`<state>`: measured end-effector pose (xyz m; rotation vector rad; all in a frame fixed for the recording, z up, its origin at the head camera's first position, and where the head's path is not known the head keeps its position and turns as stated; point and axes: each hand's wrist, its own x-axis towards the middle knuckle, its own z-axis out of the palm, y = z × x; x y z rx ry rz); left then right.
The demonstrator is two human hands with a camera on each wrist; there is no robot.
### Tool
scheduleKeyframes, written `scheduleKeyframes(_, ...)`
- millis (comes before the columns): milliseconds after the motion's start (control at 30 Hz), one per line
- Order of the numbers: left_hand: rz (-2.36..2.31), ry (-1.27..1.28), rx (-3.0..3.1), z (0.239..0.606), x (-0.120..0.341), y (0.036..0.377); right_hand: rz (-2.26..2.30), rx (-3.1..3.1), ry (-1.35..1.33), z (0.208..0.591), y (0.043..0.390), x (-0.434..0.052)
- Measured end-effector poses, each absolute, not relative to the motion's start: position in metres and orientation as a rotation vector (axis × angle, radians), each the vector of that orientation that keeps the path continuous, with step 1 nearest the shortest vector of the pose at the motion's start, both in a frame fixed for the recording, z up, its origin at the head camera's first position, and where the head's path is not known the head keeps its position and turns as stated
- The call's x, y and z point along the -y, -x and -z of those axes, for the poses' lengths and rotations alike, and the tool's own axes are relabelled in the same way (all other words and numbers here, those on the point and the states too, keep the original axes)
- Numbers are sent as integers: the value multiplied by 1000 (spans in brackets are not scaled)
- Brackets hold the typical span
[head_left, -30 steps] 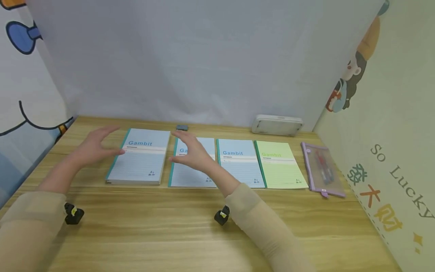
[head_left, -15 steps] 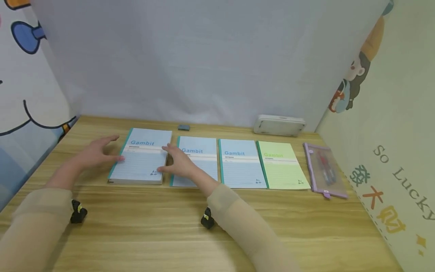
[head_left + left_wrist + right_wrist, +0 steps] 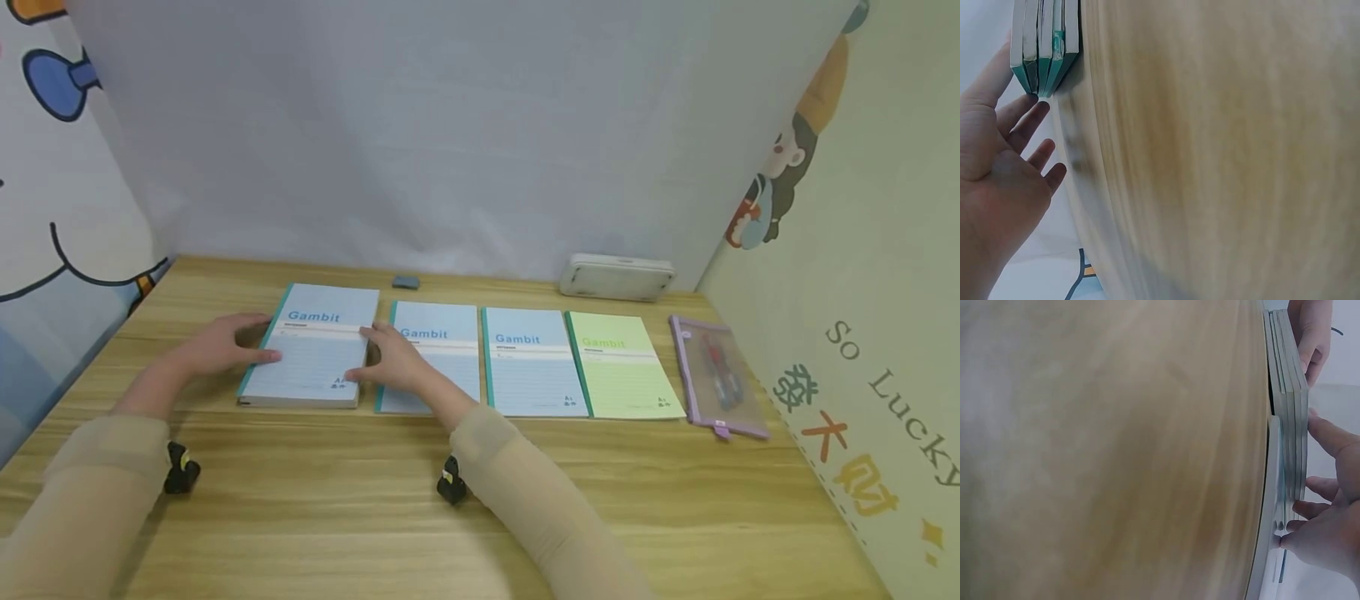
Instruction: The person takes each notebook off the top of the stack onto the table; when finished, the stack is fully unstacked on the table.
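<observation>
A thick stack of blue "Gambit" notebooks [image 3: 311, 354] lies at the left of a wooden table [image 3: 480, 508]. My left hand [image 3: 225, 343] touches the stack's green spine edge with straight fingers. In the left wrist view that hand [image 3: 1004, 144] is spread, its fingertips at the stack's [image 3: 1044, 44] corner. My right hand [image 3: 390, 360] rests against the stack's right edge, thumb on the cover. In the right wrist view its fingers [image 3: 1329, 512] touch the stack [image 3: 1288, 406] and the thin notebook beside it. Neither hand wraps round the stack.
Right of the stack, side by side, lie two single blue notebooks [image 3: 438, 362] [image 3: 525, 362] and a green one [image 3: 622, 367]. Further right is a purple pencil pouch [image 3: 716, 375]. A white case [image 3: 617, 277] and a small grey eraser [image 3: 405, 282] sit by the back wall.
Both hands came down from above the table and closed in on the stack from either side; they now touch its left and right edges.
</observation>
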<state>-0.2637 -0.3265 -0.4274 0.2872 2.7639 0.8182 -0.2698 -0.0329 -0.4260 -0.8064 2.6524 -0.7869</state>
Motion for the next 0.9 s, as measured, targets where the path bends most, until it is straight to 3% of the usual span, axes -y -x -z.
scheduleKeyframes(900,-990,-362,-2869,399,310,264,1287,-2547,573,413,267,20)
